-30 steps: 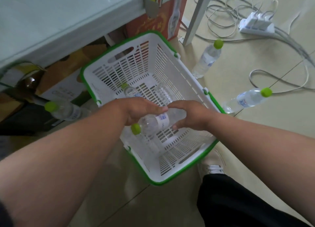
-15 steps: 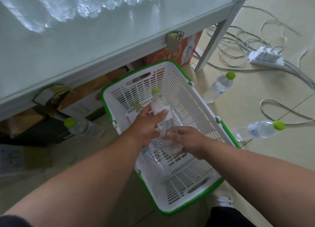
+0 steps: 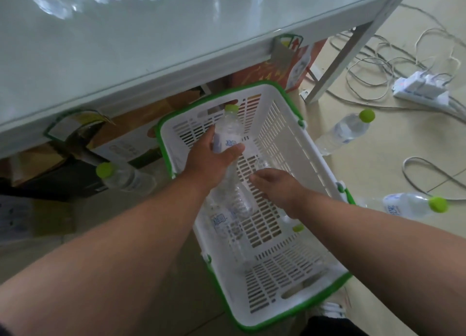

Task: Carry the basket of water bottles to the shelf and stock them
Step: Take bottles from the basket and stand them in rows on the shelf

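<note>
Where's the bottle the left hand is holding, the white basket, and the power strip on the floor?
Bottle (image 3: 228,131), head view, on its clear upper body above the left hand (image 3: 213,159).
Basket (image 3: 290,134), head view, on its slotted right wall.
Power strip (image 3: 420,89), head view, on its white casing.

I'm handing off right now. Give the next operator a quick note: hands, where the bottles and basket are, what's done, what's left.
Left hand grips a bottle, cap up, over the basket.
Right hand is in the basket, fingers reaching down; whether it holds anything is unclear.
Basket sits on the floor below the shelf, with at least one bottle left inside.
Some bottles stand on the shelf already.
Three loose bottles lie on the floor.
Left: shelve the held bottle, then the rest.
</note>
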